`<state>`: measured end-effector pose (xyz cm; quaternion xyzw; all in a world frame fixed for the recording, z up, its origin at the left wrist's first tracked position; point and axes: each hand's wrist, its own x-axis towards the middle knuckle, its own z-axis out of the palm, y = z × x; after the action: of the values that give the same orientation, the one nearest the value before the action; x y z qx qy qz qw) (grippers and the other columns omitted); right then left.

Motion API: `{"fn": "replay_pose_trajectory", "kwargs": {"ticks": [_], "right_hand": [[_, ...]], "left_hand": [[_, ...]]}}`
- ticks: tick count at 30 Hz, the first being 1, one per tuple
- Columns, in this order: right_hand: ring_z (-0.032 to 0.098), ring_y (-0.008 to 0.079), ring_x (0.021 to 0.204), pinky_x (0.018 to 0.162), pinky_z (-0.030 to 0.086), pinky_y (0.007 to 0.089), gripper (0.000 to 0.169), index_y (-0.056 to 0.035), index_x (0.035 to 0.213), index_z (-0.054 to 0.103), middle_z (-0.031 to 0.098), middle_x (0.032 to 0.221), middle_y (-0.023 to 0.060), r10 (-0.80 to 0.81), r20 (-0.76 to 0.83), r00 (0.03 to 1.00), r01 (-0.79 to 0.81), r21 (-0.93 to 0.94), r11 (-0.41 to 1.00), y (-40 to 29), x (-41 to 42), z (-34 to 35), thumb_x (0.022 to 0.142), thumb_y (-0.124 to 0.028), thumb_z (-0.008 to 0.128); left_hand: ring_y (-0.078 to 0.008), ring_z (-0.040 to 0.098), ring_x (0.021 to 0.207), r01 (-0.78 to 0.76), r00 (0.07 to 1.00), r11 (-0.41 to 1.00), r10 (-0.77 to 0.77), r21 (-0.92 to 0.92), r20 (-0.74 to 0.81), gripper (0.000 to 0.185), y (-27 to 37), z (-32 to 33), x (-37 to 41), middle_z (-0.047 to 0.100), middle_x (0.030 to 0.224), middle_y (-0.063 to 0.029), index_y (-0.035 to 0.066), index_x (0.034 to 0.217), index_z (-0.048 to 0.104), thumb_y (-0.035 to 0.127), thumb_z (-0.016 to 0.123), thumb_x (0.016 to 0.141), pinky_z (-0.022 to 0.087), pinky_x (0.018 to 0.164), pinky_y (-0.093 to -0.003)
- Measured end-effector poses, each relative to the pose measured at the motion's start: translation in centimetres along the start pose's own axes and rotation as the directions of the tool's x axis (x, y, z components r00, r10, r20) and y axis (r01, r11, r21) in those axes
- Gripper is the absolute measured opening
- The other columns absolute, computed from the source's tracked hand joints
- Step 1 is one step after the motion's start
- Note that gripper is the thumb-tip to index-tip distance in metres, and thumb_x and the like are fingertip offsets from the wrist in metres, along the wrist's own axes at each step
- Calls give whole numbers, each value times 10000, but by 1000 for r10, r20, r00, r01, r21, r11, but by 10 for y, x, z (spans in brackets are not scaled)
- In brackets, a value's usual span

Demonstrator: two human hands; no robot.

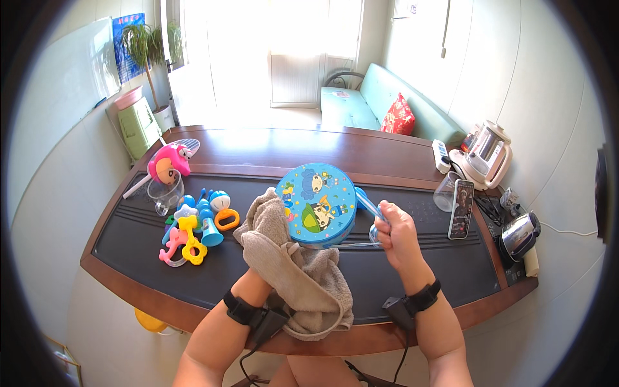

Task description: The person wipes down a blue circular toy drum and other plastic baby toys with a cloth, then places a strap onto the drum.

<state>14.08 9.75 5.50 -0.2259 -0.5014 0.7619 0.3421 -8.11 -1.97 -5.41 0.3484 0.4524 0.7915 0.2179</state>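
Note:
A round blue toy drum (316, 203) with cartoon figures on its face stands tilted over the dark desk (377, 285). My right hand (399, 232) is closed on the blue-and-white strap (370, 205) at the drum's right side; a thin cord also runs from the drum's lower edge to this hand. A grey-brown towel (309, 280) covers my left hand (263, 273), so its fingers are hidden. The towel touches the drum's left side and hangs down to the desk's front edge.
Plastic rattles (193, 227) lie left of the towel, near a clear cup (166, 191) and a pink toy (167, 159). On the right stand a phone (461, 209), another clear cup (446, 192), a glass kettle (488, 155), a metal kettle (520, 235) and a power strip (440, 156).

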Motion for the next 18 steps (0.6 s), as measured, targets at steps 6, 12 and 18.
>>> {"fn": "replay_pose_trajectory", "kwargs": {"ticks": [6,12,18], "right_hand": [[551,151,634,620,444,280,384,-6,1239,534,600,748,63,-368,248,896,431,-684,589,19,-2,13,952,-259,506],[546,155,664,657,466,313,436,6,1262,518,617,823,49,-265,260,928,352,-846,401,8,-7,7,981,-316,434],[401,87,590,562,372,254,571,-17,1145,582,450,671,-36,167,189,968,-12,-629,778,-4,-13,16,931,-526,438]], "left_hand": [[-179,432,1176,-50,995,994,41,94,96,553,-24,-19,2,445,1297,-75,45,1364,322,190,604,911,367,1041,-310],[-191,434,1163,-332,943,845,284,419,175,555,42,10,-8,442,1299,-76,51,1364,328,189,610,907,363,1036,-313],[-187,433,1131,23,999,870,-33,492,11,519,89,46,-19,442,1287,-76,49,1363,332,214,570,932,361,1017,-304]]}}
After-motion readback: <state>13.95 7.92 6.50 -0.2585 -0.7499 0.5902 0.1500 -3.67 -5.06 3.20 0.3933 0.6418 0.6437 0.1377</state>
